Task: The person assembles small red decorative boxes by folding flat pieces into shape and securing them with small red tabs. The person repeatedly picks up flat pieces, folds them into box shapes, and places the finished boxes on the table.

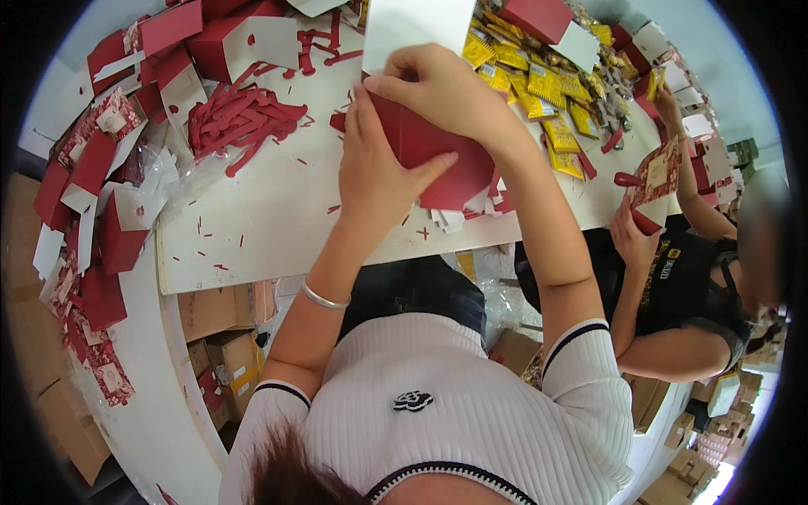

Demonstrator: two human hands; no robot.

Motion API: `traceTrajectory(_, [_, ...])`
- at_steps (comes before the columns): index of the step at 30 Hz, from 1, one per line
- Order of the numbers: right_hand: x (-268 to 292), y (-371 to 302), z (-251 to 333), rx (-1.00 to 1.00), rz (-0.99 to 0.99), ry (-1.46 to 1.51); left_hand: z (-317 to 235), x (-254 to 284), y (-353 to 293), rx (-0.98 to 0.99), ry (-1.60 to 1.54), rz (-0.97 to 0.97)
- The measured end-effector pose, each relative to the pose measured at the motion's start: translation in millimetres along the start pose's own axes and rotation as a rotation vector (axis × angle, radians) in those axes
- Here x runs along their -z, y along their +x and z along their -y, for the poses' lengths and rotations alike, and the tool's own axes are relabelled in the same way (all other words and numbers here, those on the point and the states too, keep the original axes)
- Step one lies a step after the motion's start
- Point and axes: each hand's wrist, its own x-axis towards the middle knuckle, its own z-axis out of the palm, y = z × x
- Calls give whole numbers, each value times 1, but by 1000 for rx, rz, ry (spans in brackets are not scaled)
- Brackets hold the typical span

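Observation:
A red cardboard box with a raised white inner flap is in front of me, tilted over the table. My left hand holds its left side, the fingers along the edge and the thumb laid across the red face. At the top left corner, my right hand is bent over the edge where the flap meets the box. Its fingers are curled in and gripping there; their tips are partly hidden. Under the box's lower edge, white and red card pieces stick out.
Red ribbon strips lie heaped to the left, beside clear plastic and piled red boxes. Yellow packets cover the back right of the white table. At right, a co-worker holds a patterned red box and a yellow packet.

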Motion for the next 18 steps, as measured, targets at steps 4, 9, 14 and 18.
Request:
traceTrajectory(4, [17,11,13,191,160,171,5,34,1,187,-542,42])
traceTrajectory(9, [61,-20,28,426,-35,-16,14,102,8,668,-1180,41])
traceTrajectory(14, [14,-58,33,545,76,-270,24,130,1,805,-1157,153])
traceTrajectory(18, [22,-43,38,704,11,-21,13,130,5,621,-1025,296])
